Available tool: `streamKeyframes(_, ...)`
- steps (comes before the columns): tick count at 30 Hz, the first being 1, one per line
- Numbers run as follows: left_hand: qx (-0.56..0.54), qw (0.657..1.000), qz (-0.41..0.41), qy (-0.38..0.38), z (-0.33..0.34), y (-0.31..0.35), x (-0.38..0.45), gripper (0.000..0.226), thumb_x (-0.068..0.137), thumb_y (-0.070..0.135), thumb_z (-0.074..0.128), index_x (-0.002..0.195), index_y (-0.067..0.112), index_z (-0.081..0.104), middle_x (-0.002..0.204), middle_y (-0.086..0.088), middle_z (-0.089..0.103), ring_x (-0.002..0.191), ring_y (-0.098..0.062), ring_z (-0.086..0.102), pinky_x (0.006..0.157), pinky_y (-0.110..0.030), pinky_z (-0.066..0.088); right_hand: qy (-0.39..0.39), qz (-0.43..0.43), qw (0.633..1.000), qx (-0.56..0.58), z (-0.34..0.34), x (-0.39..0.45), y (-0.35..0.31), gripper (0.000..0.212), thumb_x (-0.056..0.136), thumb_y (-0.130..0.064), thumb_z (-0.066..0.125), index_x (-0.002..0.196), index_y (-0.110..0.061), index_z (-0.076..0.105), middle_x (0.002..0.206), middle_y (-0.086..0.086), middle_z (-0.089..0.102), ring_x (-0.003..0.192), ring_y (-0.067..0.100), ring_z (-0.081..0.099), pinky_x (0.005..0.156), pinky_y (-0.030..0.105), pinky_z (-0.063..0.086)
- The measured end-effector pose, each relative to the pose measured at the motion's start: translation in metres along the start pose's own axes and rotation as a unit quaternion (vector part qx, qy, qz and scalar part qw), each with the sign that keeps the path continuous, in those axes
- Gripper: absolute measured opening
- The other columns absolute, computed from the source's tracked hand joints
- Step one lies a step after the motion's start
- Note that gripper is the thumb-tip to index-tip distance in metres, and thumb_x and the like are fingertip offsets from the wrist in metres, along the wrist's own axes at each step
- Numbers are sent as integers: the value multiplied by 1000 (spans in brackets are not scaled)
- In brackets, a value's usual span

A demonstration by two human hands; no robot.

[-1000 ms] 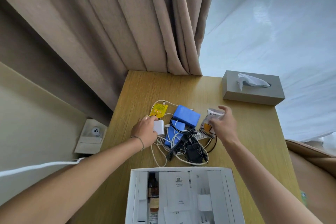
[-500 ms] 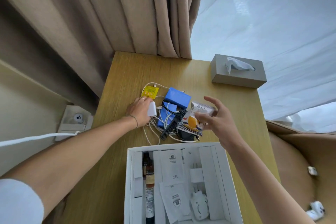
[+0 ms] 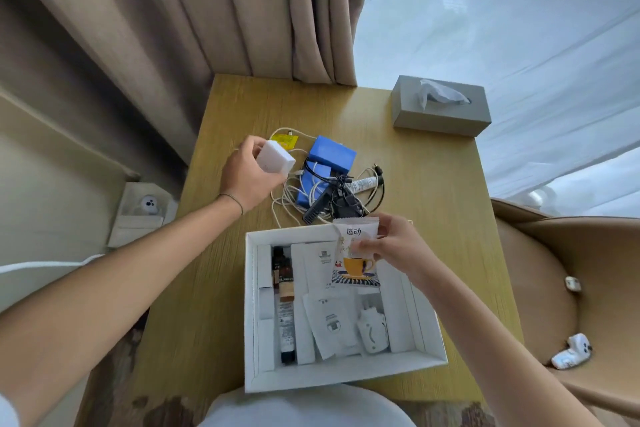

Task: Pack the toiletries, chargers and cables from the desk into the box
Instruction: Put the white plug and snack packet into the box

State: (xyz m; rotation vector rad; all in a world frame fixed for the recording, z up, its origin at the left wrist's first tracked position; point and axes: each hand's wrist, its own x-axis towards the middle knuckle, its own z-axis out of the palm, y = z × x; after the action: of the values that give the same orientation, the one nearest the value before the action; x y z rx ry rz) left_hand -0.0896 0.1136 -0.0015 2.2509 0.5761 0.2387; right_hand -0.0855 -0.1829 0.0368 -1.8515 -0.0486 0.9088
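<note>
A wooden bench [image 3: 433, 218] is filling the middle of the view, backed by beige curtains [image 3: 207, 10] and a pale sheer drape on the right. A tan chair [image 3: 588, 270] is standing just beside the bench's right edge. At the near edge a white box [image 3: 254, 322] is sitting open, already holding a dark bottle [image 3: 284, 274], white paper sachets and a white plug adapter [image 3: 372, 331]. A grey tissue box [image 3: 441, 111] is resting at the far right corner. In the middle of the bench, just beyond the box, a tangle of white and black cables [image 3: 329, 198] is lying around two blue packs [image 3: 332, 154], with a yellow sachet [image 3: 284, 139] at its far left. The left hand [image 3: 247, 177] is gripping a white charger cube [image 3: 276, 158] above the left side of the tangle, fingers curled round it. The right hand [image 3: 391, 244] is pinching a snack packet [image 3: 353, 255] printed with a yellow cup, holding it over the box's far edge.
</note>
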Motion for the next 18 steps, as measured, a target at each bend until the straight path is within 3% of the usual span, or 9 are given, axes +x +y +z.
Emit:
streamKeyframes(3,-79,997,-23,4,-8,13,-23,61,60,34,88,111,26,55,100,10,63,85,-2,60,59,-14,50,-36,26,998,-53,12,-6,23,33,75,3,78,104,-8,68,87,5,78,77,21,74,66,40,59)
streamKeyframes(6,-126,992,-25,3,-12,26,-48,62,61,27,88,112,24,53,102,11,61,85,2,59,57,-7,47,-60,56,991,-103,21,-14,43,37,74,2,79,105,-12,65,86,8,75,67,18,75,53,31,57)
streamKeyframes(9,-154,988,-23,-8,-14,39,-70,63,64,20,88,116,18,52,106,6,63,87,-1,61,60,-11,50,-72,67,981,-168,31,-20,58,32,82,-4,75,111,-12,66,88,7,73,60,9,72,44,19,50)
streamKeyframes(11,-161,987,-18,-21,-15,46,-85,63,65,19,88,117,17,52,108,4,65,88,-3,63,62,-14,52,-69,58,973,-212,35,-22,64,26,84,-7,74,109,-12,67,93,10,72,73,21,75,55,32,61)
streamKeyframes(13,-158,987,-16,-32,-16,53,-99,63,66,19,88,118,17,52,107,5,66,89,-3,63,65,-20,56,-75,51,961,-261,37,-22,68,26,85,-9,74,110,-13,68,95,8,71,77,25,74,71,42,64)
streamKeyframes(18,-123,987,1,-99,-21,64,-128,62,69,23,88,121,21,53,109,3,68,94,-13,67,73,-36,61,-70,-5,913,-402,39,-21,78,32,87,-11,71,119,-14,70,105,0,67,87,17,63,67,24,47)
